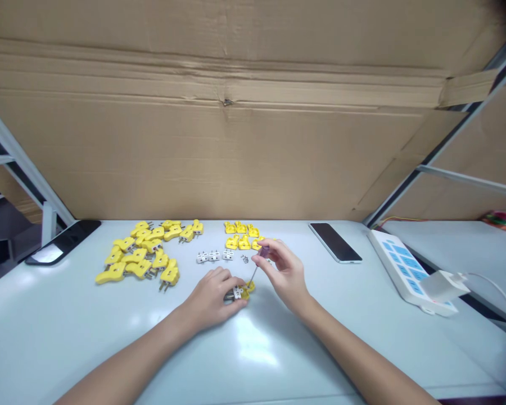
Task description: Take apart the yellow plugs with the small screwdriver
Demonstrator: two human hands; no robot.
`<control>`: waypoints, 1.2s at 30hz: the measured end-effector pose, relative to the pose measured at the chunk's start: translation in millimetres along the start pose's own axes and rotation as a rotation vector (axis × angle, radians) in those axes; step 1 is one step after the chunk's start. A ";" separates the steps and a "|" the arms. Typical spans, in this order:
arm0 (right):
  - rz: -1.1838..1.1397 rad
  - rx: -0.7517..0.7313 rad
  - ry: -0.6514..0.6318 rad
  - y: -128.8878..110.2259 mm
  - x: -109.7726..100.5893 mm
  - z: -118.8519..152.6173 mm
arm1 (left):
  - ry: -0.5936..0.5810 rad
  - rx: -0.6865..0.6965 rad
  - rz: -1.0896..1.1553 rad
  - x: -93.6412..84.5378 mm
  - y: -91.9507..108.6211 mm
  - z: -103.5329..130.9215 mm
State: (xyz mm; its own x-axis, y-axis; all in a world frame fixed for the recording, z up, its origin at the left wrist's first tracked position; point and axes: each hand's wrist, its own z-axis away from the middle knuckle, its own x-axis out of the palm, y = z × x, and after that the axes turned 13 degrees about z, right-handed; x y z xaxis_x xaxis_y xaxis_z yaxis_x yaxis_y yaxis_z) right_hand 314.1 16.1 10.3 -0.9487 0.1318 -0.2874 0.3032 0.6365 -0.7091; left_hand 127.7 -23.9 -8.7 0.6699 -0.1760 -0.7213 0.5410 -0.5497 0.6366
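Note:
My left hand [214, 297] rests on the table, its thumb and fingers closed around a yellow electric plug [245, 293] that lies open, with a white insert and metal pins showing. In my right hand [283, 271] is a screwdriver [254, 275], gripped by its purple handle between thumb and fingers. Its thin shaft slants down to the yellow plug half, and the tip is too small to make out clearly. Just beyond the hands lie a few small screws [245, 259] and several white plug inserts [213, 256].
Several whole yellow plugs [137, 255] are heaped at the left. Yellow plug halves [243, 242] stand in rows at the back, partly behind my right hand. A phone [335, 243], a white power strip [398, 264] with a charger [442, 285], and a black flat object [63, 243] lie farther out. Cardboard [253, 157] walls the back.

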 end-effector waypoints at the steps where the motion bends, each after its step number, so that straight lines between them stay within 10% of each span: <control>1: 0.011 0.019 0.005 0.0 -0.3 -0.7 | -0.002 -0.001 -0.002 0.1 0.0 0.0; 9: -0.169 0.085 -0.243 -10.4 -8.6 -4.8 | -0.009 0.011 -0.009 1.4 -2.7 -0.2; 17: -0.024 0.000 -0.055 -5.4 -4.1 -3.7 | 0.005 0.003 0.001 1.2 -2.6 -0.3; 29: -0.201 0.094 -0.297 -7.6 -13.0 -9.5 | 0.000 0.004 0.004 1.5 -2.5 -0.2; 36: 0.046 0.042 -0.054 -2.4 -6.1 -6.4 | 0.015 0.015 0.009 3.7 -7.1 0.0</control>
State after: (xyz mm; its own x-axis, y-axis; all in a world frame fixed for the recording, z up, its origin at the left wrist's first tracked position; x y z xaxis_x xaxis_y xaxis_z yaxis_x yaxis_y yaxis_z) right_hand 318.6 18.6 17.9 -0.9277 0.1181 -0.3542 0.3512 0.5980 -0.7204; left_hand 126.4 -20.7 -15.9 0.6822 -0.1687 -0.7114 0.5271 -0.5607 0.6385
